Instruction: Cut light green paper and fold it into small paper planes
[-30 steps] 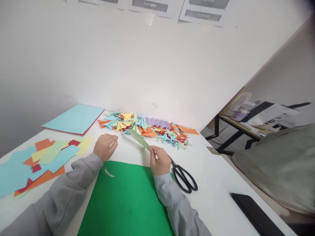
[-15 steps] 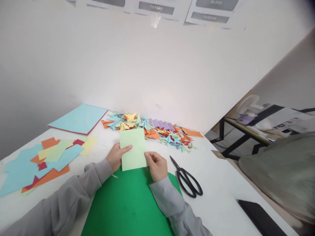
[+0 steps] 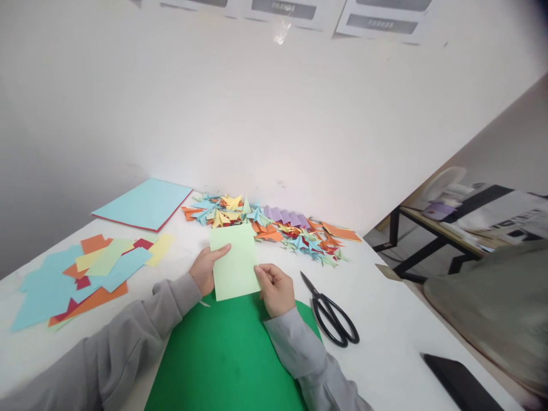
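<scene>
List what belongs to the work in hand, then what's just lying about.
In the work: pale green paper, held by left hand and right hand; probably green sheet beneath.

Seemingly lying about: black-handled scissors, folded paper pieces, purple pleated paper, light blue sheet.

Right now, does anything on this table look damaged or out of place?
One small thing: a thin whitish sliver by the upper left edge of the large green sheet, below the left hand. It contrasts with the green, but I cannot tell if it is scrap or tear. The pale green paper rectangle looks intact.
</scene>
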A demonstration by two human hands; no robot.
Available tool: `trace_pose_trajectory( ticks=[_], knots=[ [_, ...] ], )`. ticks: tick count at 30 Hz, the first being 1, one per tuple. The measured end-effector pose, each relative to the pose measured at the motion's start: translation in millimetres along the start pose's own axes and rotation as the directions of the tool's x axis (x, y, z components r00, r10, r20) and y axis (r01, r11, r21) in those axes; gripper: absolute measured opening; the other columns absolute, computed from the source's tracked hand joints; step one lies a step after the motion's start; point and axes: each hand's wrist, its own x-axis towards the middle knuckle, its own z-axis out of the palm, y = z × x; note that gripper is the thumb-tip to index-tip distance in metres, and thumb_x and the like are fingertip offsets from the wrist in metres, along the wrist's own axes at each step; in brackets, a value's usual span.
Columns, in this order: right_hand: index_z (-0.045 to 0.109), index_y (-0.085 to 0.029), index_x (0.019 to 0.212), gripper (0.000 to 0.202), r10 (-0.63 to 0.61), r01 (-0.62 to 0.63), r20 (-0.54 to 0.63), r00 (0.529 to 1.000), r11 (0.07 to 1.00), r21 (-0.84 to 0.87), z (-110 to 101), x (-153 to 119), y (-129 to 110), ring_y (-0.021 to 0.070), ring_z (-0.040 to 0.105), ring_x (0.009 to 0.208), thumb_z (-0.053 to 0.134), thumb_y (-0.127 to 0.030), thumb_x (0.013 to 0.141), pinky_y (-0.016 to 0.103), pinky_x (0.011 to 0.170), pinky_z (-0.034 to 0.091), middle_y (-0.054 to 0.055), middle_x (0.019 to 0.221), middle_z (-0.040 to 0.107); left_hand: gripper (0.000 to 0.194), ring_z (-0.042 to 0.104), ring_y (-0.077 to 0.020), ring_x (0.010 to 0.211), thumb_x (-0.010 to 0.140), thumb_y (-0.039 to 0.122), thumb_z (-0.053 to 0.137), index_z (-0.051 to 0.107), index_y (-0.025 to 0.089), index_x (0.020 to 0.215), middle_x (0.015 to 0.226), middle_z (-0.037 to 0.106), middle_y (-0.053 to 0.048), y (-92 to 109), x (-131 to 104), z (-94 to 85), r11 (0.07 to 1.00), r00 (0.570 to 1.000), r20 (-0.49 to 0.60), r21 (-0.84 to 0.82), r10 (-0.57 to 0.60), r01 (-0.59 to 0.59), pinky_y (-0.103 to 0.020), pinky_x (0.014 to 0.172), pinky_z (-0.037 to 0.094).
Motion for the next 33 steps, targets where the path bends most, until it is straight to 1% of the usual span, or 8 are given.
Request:
trace_pose_trajectory(
  ticks=[4, 8, 11, 16, 19, 25, 29, 33],
  knots=[
    [0.054, -0.017, 0.061, 0.031, 0.057, -0.057, 0.032, 0.998, 0.998, 0.008, 1.1, -1.7, -3.3, 0.0069, 0.035, 0.028, 0.059, -0.048, 0.063, 0.021, 0.031, 0.027, -0.01, 0.033, 0.035, 0.031, 0.065, -0.0263, 0.082, 0.07, 0.017, 0.064, 0.061, 0.009, 0.099, 0.088, 0.068, -0.015, 0.5, -1.1, 1.3, 1.0, 0.997, -0.074, -0.002, -0.024, 0.024, -0.041, 0.078, 0.052],
    [0.052, -0.017, 0.063, 0.025, 0.131, -0.138, 0.132, 0.983, 0.989, 0.046, 2.3, -2.2, -5.3, 0.0077, 0.041, 0.029, 0.059, -0.041, 0.061, 0.019, 0.032, 0.029, -0.007, 0.034, 0.046, 0.029, 0.065, -0.0264, 0.082, 0.07, 0.017, 0.064, 0.062, 0.008, 0.097, 0.086, 0.068, -0.015, 0.9, 0.4, -0.4, 0.999, 0.994, -0.099, 0.004, 0.051, -0.051, -0.041, 0.078, 0.052],
    [0.051, -0.017, 0.062, 0.019, 0.116, -0.127, 0.175, 0.978, 0.99, 0.055, 2.2, -2.2, -4.0, 0.0066, 0.04, 0.029, 0.056, -0.035, 0.061, 0.018, 0.033, 0.029, -0.006, 0.035, 0.05, 0.028, 0.065, -0.0266, 0.082, 0.069, 0.016, 0.065, 0.062, 0.009, 0.096, 0.084, 0.069, -0.014, 3.9, 2.6, -2.4, 0.996, 0.986, -0.139, 0.009, 0.095, -0.094, -0.042, 0.079, 0.051],
    [0.052, -0.017, 0.059, 0.009, 0.1, -0.104, 0.147, 0.984, 0.994, 0.017, -0.1, -1.3, 0.4, 0.0065, 0.038, 0.028, 0.052, -0.026, 0.061, 0.018, 0.032, 0.028, -0.005, 0.035, 0.051, 0.026, 0.065, -0.0253, 0.082, 0.069, 0.016, 0.064, 0.062, 0.011, 0.094, 0.083, 0.069, -0.013, 16.4, 8.1, -8.4, 0.981, 0.956, -0.232, -0.031, 0.181, -0.193, -0.042, 0.08, 0.051],
    [0.053, -0.017, 0.061, 0.01, 0.078, -0.082, 0.119, 0.99, 0.996, 0.034, -0.6, -1.2, -0.3, 0.0072, 0.041, 0.03, 0.054, -0.027, 0.062, 0.019, 0.034, 0.031, -0.005, 0.037, 0.053, 0.027, 0.065, -0.0245, 0.081, 0.07, 0.015, 0.064, 0.062, 0.012, 0.096, 0.085, 0.069, -0.013, 20.2, 9.3, -10.2, 0.973, 0.949, -0.24, -0.052, 0.206, -0.225, -0.042, 0.081, 0.051],
    [0.055, -0.016, 0.071, 0.028, 0.02, -0.036, 0.123, 0.992, 0.991, 0.129, 2.2, -1.4, -2.8, 0.0081, 0.046, 0.034, 0.061, -0.043, 0.065, 0.02, 0.037, 0.036, -0.003, 0.045, 0.058, 0.026, 0.065, -0.0251, 0.079, 0.072, 0.015, 0.061, 0.06, 0.01, 0.098, 0.082, 0.069, -0.013, 12.3, 4.5, -3.8, 0.993, 0.975, -0.201, -0.05, 0.095, -0.107, -0.042, 0.079, 0.051],
    [0.053, -0.016, 0.061, 0.033, 0.094, -0.133, 0.178, 0.98, 0.966, 0.221, 1.0, 2.4, 2.1, 0.0069, 0.046, 0.033, 0.066, -0.046, 0.06, 0.019, 0.035, 0.034, -0.002, 0.044, 0.058, 0.029, 0.065, -0.0257, 0.081, 0.073, 0.019, 0.06, 0.058, 0.008, 0.1, 0.085, 0.068, -0.015, 9.4, 2.5, -1.6, 0.998, 0.99, -0.135, -0.055, 0.035, -0.043, -0.042, 0.079, 0.051],
    [0.054, -0.015, 0.057, 0.033, 0.183, -0.242, 0.193, 0.964, 0.904, 0.352, -1.2, 5.4, 4.7, 0.0064, 0.045, 0.032, 0.069, -0.044, 0.056, 0.018, 0.034, 0.035, -0.003, 0.043, 0.058, 0.031, 0.064, -0.0262, 0.082, 0.075, 0.019, 0.057, 0.057, 0.007, 0.103, 0.088, 0.067, -0.016, 9.9, 0.6, 0.4, 0.998, 0.996, -0.09, -0.067, -0.015, 0.009, -0.042, 0.081, 0.05]
  ],
)
